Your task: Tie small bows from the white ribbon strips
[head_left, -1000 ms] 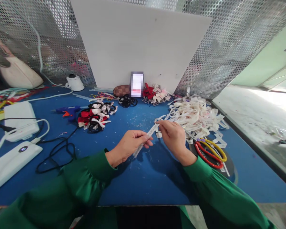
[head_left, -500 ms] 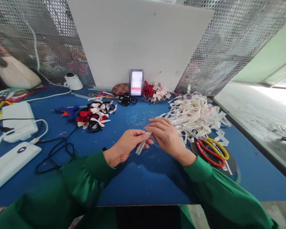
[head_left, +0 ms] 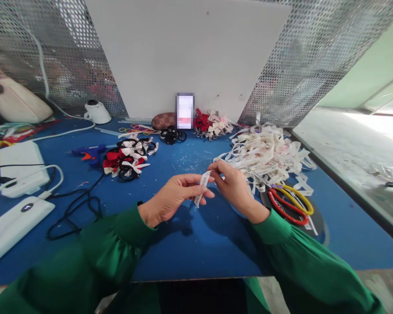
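Observation:
A short white ribbon point(head_left: 203, 179) with dark printed letters is stretched between my two hands above the blue table. My left hand point(head_left: 175, 195) pinches it between thumb and fingers, with the lower end hanging below the thumb. At the upper end, the fingertips of my right hand point(head_left: 233, 186) are closed on the same ribbon. To the right of my right hand lies a heap of white ribbons point(head_left: 265, 146). Scissors with one red and one yellow handle point(head_left: 291, 203) lie beside the heap, on a dark round pad point(head_left: 317, 218).
Left of my hands are black hair ties with red and white bows point(head_left: 127, 159) and a blue glue gun point(head_left: 91, 152). A phone point(head_left: 184, 111) stands at the back near red and white bows point(head_left: 212, 123). White power devices point(head_left: 22, 168) and cables lie at left.
My right fingers have closed on the ribbon's upper end, and more of the printed strip shows between the hands. The whole view has shifted slightly.

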Demonstrator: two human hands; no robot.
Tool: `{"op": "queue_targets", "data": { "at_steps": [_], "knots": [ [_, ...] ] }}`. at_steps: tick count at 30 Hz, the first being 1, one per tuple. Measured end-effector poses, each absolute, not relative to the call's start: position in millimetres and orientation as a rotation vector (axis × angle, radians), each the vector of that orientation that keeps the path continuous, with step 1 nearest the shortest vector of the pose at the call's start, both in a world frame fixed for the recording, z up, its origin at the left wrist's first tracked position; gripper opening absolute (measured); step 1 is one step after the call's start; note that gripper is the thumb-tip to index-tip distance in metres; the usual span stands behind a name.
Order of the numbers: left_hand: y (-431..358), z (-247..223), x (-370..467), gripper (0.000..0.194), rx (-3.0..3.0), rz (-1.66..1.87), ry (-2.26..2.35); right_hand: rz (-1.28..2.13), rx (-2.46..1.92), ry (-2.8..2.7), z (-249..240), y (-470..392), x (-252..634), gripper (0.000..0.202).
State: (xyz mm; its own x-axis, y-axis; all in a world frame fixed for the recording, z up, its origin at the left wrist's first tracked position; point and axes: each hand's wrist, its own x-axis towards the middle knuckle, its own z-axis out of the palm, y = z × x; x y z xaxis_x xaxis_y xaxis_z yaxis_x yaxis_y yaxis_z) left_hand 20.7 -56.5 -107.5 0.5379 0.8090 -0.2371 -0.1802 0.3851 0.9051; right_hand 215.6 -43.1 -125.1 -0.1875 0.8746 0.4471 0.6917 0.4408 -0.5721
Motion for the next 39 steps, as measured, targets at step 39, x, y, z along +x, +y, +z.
{"op": "queue_targets", "data": {
  "at_steps": [39],
  "knots": [
    [-37.0,-108.1,8.7,0.074,1.215,0.848,0.890,0.295,-0.709,-2.035,-114.2,-70.2,206.3,0.028]
  ]
}}
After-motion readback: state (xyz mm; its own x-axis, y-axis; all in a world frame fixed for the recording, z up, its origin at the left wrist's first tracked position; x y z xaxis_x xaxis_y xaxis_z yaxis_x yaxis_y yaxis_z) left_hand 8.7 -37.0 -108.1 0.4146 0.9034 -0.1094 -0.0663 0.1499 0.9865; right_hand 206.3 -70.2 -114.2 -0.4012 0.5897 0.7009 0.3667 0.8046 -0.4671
